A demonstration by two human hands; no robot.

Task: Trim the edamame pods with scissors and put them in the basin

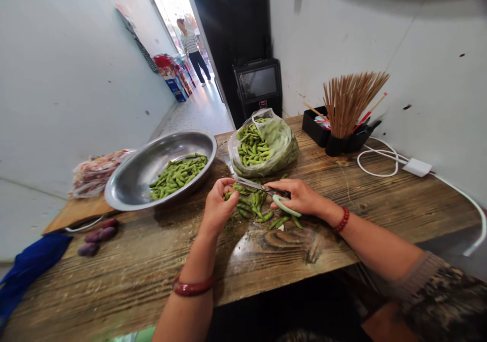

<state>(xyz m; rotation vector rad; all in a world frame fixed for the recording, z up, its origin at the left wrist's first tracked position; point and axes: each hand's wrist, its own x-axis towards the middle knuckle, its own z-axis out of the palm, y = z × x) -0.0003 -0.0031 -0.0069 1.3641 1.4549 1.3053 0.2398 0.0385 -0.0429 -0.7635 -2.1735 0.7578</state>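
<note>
My right hand (300, 197) is closed around the light green handles of a pair of scissors (286, 206), whose blades point left toward my other hand. My left hand (219, 205) is curled, with an edamame pod (227, 196) pinched in its fingers close to the blade tips. Loose edamame pods (258, 203) lie on the wooden table under both hands. Behind them stands an open plastic bag (281, 146) full of pods. To the left, a wide metal basin (131, 179) has a heap of edamame (178, 175) in it.
A black holder (337, 145) with many wooden skewers (348, 106) stands at the back right, beside a white cable and adapter (417, 167). Bagged meat (99, 173) lies on a board at left, with several purplish-red tubers (101, 234) nearby. A person (194, 50) stands by the far doorway.
</note>
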